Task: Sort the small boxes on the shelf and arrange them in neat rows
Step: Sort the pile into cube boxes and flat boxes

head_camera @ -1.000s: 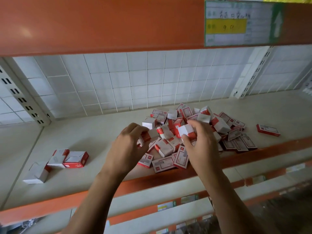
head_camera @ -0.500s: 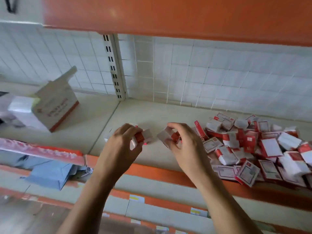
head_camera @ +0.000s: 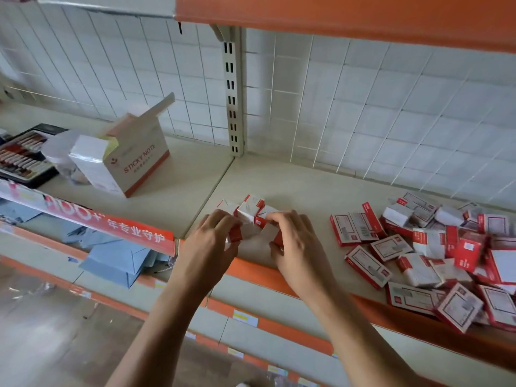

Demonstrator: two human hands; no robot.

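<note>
A loose heap of small red-and-white boxes point(head_camera: 435, 247) covers the right part of the cream shelf point(head_camera: 293, 185). At the shelf's left end stands a small group of the same boxes point(head_camera: 250, 209). Just in front of that group, my left hand point(head_camera: 208, 247) grips one red-and-white box point(head_camera: 236, 234) and my right hand point(head_camera: 300, 247) grips another point(head_camera: 275, 233). Both held boxes sit low over the shelf, close to each other near its front edge. My fingers hide much of them.
An open "STICKY NOTE" carton point(head_camera: 134, 163) with white pads stands on the neighbouring shelf to the left, beside a dark tray of pens point(head_camera: 22, 155). An upright slotted post point(head_camera: 231, 93) divides the two shelves. Orange shelf lip point(head_camera: 259, 272) runs along the front; an upper shelf hangs overhead.
Both hands carried a box each from the heap leftward to the small group at the shelf's left end and lowered them there. My view swung left with them.
</note>
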